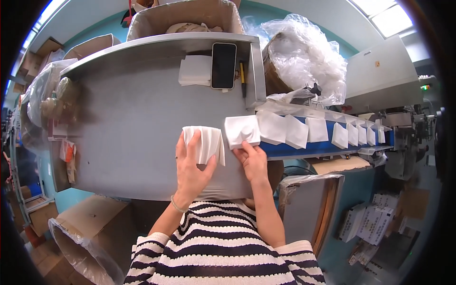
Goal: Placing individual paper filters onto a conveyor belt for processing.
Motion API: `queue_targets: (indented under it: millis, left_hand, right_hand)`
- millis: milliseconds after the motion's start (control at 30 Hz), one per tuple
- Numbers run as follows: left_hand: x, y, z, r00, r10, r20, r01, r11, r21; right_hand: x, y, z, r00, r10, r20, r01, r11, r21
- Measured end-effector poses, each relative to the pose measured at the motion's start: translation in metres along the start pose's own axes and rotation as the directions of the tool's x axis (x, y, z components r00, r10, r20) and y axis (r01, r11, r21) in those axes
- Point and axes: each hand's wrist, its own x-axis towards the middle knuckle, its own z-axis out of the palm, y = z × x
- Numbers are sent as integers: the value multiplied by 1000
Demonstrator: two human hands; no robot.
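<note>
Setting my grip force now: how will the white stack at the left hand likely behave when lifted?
The white stack is probably floppy, since its layers curve and droop. It may splay under a loose pinch, as its edges look separate. It is likely light, given how thin the layers look, though the material can't be confirmed.

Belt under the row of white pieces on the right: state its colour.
Blue; the belt shows best in the head view.
</note>
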Motion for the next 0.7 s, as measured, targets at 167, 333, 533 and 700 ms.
queue_targets:
  millis: [167, 333, 533, 700]
  left_hand:
    - [-3, 2, 6, 999, 5, 47, -2, 998, -61]
    - [-3, 8, 14, 1000, 7, 13, -4, 974, -228]
    - [1, 9, 17, 906, -266, 329, 414, 714, -565]
    - [-1, 5, 22, 967, -177, 185, 242, 866, -437]
  right_hand:
    - [8, -4, -18, 985, -157, -71, 163, 983, 88]
    - [-22, -13, -20, 999, -44, -14, 34, 911, -410]
    - [-42, -10, 5, 927, -294, 235, 373, 632, -679]
    - [-36, -11, -24, 947, 202, 248, -119, 943, -312]
